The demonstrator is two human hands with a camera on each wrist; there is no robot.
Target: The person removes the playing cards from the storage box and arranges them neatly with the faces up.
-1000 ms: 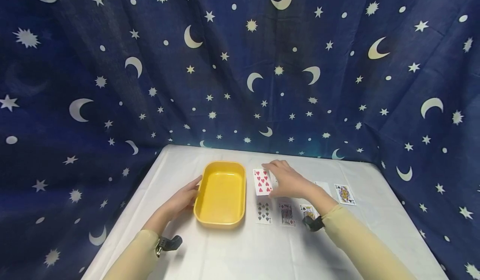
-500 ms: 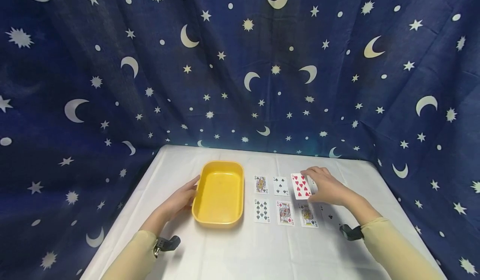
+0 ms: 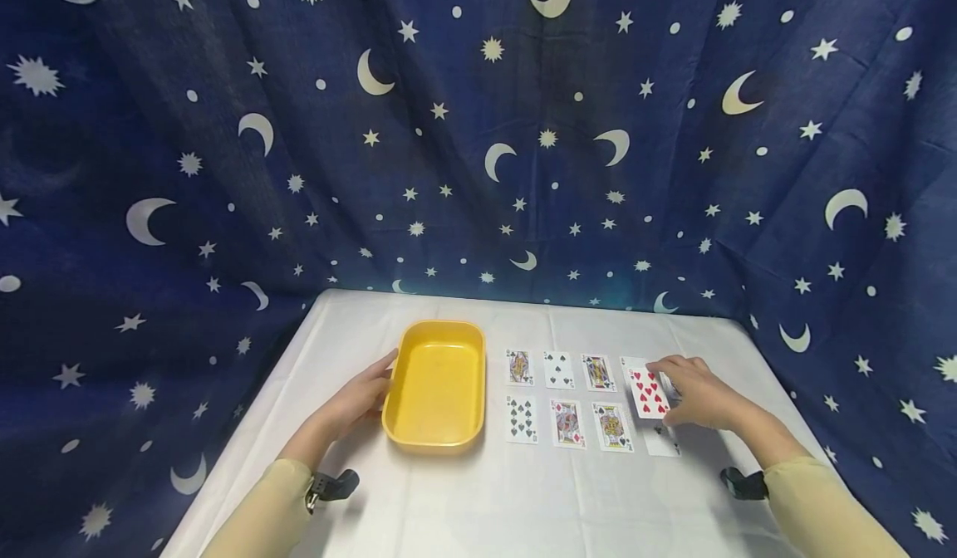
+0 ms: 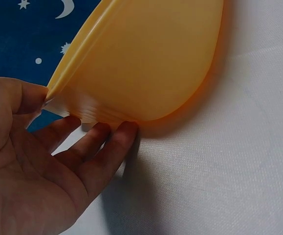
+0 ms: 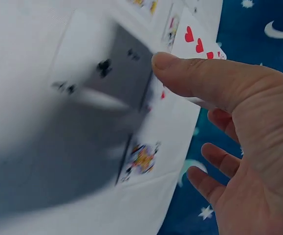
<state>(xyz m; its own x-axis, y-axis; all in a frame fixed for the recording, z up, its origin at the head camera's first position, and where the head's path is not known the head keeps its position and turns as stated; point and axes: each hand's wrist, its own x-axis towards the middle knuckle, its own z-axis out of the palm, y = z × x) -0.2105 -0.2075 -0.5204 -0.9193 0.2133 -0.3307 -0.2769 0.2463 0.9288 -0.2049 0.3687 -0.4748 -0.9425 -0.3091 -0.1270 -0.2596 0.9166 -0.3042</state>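
Note:
My right hand (image 3: pixel 699 394) pinches a playing card of hearts (image 3: pixel 646 390) between thumb and fingers. In the head view it overlaps a pale card at the right end of the back row and the club card (image 3: pixel 662 442) in the front row. The right wrist view has the thumb on the near edge of the hearts card (image 5: pixel 200 44), while other fingers hang free of it. My left hand (image 3: pixel 357 398) holds the left side of a yellow plastic tray (image 3: pixel 482 384), thumb at the rim and fingertips against the outer wall (image 4: pixel 151 73).
Face-up cards lie in two rows right of the tray, including a black queen (image 3: pixel 519 368), a black number card (image 3: pixel 558 369), a ten of spades (image 3: pixel 521 419) and a red king (image 3: pixel 568 423). A white cloth (image 3: pixel 523 500) covers the table; a blue star-patterned curtain (image 3: pixel 449 151) hangs behind.
My right hand has moved the hearts card rightward over the rows, from the tray side to the right end, uncovering cards on the left. The left hand stays on the tray.

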